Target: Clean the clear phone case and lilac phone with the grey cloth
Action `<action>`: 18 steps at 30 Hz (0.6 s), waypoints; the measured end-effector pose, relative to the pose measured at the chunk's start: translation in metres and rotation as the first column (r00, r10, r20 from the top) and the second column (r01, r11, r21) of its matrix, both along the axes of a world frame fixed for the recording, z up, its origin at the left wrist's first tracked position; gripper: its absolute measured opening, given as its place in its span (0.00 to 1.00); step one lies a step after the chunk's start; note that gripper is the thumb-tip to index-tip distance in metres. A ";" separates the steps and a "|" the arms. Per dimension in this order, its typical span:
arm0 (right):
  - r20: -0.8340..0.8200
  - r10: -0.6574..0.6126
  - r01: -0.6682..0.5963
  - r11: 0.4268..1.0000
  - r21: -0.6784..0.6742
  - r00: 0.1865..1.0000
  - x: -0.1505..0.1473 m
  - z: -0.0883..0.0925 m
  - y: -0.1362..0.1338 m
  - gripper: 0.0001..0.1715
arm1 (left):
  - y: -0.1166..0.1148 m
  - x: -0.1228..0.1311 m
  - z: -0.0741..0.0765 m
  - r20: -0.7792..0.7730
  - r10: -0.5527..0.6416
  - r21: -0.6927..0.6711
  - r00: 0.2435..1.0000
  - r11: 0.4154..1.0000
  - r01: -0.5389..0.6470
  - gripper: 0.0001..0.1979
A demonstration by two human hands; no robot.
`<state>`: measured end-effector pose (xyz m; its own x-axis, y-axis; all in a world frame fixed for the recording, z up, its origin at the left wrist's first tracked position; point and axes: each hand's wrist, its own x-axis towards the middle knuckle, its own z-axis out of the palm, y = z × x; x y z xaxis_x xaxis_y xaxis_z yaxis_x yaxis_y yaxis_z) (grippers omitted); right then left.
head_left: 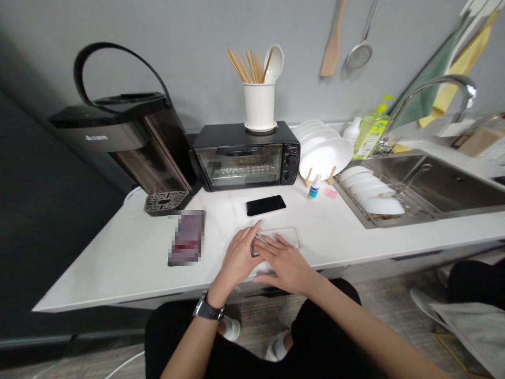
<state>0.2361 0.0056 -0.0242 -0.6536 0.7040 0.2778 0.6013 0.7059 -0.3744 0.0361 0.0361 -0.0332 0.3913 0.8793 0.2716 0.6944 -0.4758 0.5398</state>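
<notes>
A clear phone case [291,235] lies at the front of the counter, partly hidden under my hands. My left hand [240,251] is at its left end, thumb and fingers closed around that edge. Over the case from the right reaches my right hand [287,266], fingers stretched out and thumb apart, fingertips touching the case beside my left hand. Whether anything small is under those fingertips cannot be made out. Just behind the case lies a black-screened phone [266,205]. A small spray bottle [314,188] stands to the right, near a pink piece [331,193].
A blurred-out flat item [187,238] lies left on the counter [118,263]. Behind are a water dispenser [158,142], toaster oven [244,163] with a utensil holder [259,105], and plates [325,155]. Right is the sink [445,184] with bowls [373,192]. Another person's leg [477,281] shows at right.
</notes>
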 end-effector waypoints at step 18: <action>-0.667 -0.491 0.563 0.817 -0.128 0.560 0.090 0.005 0.044 0.19 | 0.105 0.029 0.032 -0.243 0.100 0.086 0.965 0.993 -0.081 0.28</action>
